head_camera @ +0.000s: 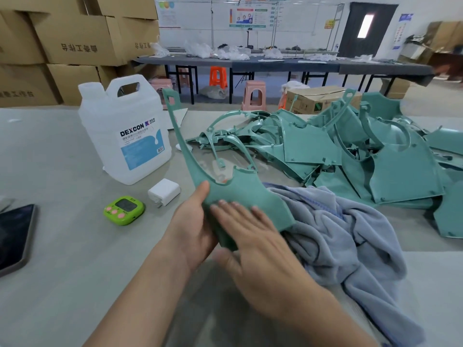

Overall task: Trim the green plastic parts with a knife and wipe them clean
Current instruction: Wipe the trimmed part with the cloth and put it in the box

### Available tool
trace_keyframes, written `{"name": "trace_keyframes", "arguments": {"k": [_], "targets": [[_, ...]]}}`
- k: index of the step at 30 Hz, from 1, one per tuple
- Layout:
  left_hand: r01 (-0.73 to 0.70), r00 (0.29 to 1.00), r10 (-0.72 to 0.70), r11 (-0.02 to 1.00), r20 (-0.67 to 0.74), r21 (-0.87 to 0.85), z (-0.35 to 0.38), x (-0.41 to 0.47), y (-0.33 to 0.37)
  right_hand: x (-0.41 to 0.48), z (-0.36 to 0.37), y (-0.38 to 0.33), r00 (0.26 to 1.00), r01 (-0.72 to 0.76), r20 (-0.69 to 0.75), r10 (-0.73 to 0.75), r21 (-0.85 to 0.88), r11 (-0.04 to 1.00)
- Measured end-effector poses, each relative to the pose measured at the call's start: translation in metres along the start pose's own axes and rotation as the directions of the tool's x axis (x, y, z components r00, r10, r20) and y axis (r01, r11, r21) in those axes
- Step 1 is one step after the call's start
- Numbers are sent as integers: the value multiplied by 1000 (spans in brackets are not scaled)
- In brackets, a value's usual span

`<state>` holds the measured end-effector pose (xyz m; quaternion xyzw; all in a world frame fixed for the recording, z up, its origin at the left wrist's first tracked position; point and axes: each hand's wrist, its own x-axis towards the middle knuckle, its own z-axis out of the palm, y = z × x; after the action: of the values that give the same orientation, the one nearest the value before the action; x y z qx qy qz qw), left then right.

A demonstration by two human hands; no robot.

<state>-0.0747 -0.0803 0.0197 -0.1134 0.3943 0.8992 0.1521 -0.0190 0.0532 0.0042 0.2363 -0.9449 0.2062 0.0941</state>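
A green plastic part (240, 194) with a long curved arm rising up and left is held above the table. My left hand (190, 229) grips its lower left edge, thumb on the front face. My right hand (250, 244) lies flat against the part's lower face, fingers spread over it. A grey-blue cloth (350, 234) is bunched on the table just right of the hands. A pile of green plastic parts (350, 151) covers the table's right side. No knife is visible.
A white plastic jug (125, 131) stands at the left. In front of it lie a white charger (164, 191) and a green timer (124, 210). A dark tablet (13, 236) lies at the left edge. Cardboard boxes (75, 38) are stacked behind.
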Motion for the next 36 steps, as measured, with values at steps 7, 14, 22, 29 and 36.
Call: {"name": "trace_keyframes", "arguments": {"k": [7, 14, 22, 29, 36], "targets": [[-116, 988, 146, 928, -59, 354, -7, 2, -4, -4, -19, 28, 846, -363, -351, 402, 172, 916], [-205, 966, 258, 810, -20, 549, -4, 2, -11, -4, -30, 31, 828, -288, 49, 559, 892, 348], [-182, 922, 364, 705, -129, 686, -9, 3, -9, -1, -24, 34, 786, -382, 253, 564, 916, 122], [-191, 981, 154, 884, 120, 426, -12, 0, 0, 1, -27, 39, 715, -145, -145, 684, 926, 348], [-657, 625, 771, 436, 121, 615, -5, -11, -5, -6, -30, 30, 872, -34, -160, 462, 923, 384]]}}
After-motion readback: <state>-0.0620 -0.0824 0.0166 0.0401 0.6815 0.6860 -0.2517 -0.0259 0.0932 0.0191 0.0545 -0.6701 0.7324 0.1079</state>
